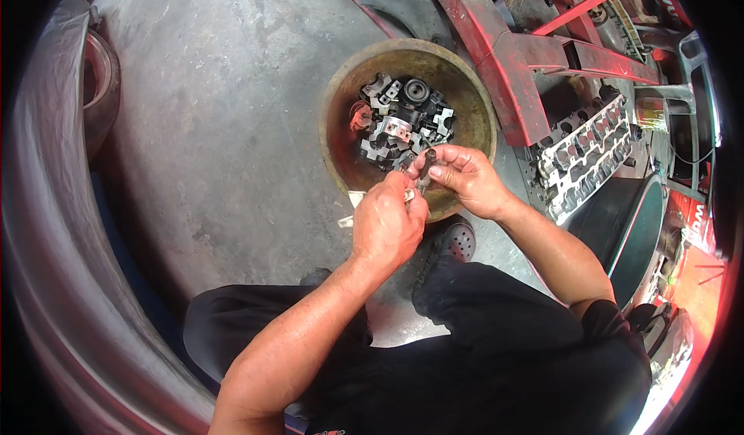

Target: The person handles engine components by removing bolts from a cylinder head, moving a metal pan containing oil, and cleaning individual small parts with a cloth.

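My two hands meet over the near rim of a round, worn metal basin (pixel 335 156). My right hand (pixel 471 182) is closed, pinching a small dark bolt-like part (pixel 428 163) between thumb and fingers. My left hand (pixel 387 219) is closed against the lower end of that part. Pale, flat ends of what looks like a rag (pixel 346 222) stick out from the left side of my left hand. Inside the basin lies a heap of silvery and dark metal engine parts (pixel 397 129), with a round pulley-like piece (pixel 416 91) at the back and a reddish piece (pixel 360 115) at the left.
A red steel frame (pixel 496 55) stands just beyond the basin to the right. Right of it rests a metal cylinder head (pixel 589 156) beside a dark, green-faced container (pixel 639 226). A grey cover (pixel 46 202) drapes along the left, near a brown pot (pixel 101 86).
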{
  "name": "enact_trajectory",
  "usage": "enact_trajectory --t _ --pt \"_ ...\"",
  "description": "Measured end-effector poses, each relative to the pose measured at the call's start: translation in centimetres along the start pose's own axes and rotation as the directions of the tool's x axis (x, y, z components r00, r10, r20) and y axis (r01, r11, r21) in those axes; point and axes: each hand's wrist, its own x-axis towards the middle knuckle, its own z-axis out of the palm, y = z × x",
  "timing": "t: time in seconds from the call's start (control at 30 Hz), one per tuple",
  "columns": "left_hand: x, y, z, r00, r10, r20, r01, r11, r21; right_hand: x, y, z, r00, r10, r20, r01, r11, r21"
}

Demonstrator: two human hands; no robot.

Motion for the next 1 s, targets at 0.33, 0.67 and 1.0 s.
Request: enact_trajectory --t 0.33,0.67,1.0 --pt "-0.3 -0.9 0.6 0.999 -0.003 0.038 0.007 0.994 -0.107 -0.3 0.1 -0.5 0.995 0.101 -0.011 -0.1 0.994 0.051" --pt "-0.1 -0.5 0.2 0.965 -0.251 0.076 0.256 0.836 -0.486 -0.6 -1.1 0.1 0.995 0.096 0.04 -0.098 0.993 0.067" --pt "-1.1 -1.6 1.7 0.998 0.0 -0.067 -0.009 0.991 -0.136 -1.4 -0.2 1.5 1.0 0.022 -0.009 -0.023 0.988 -0.151"
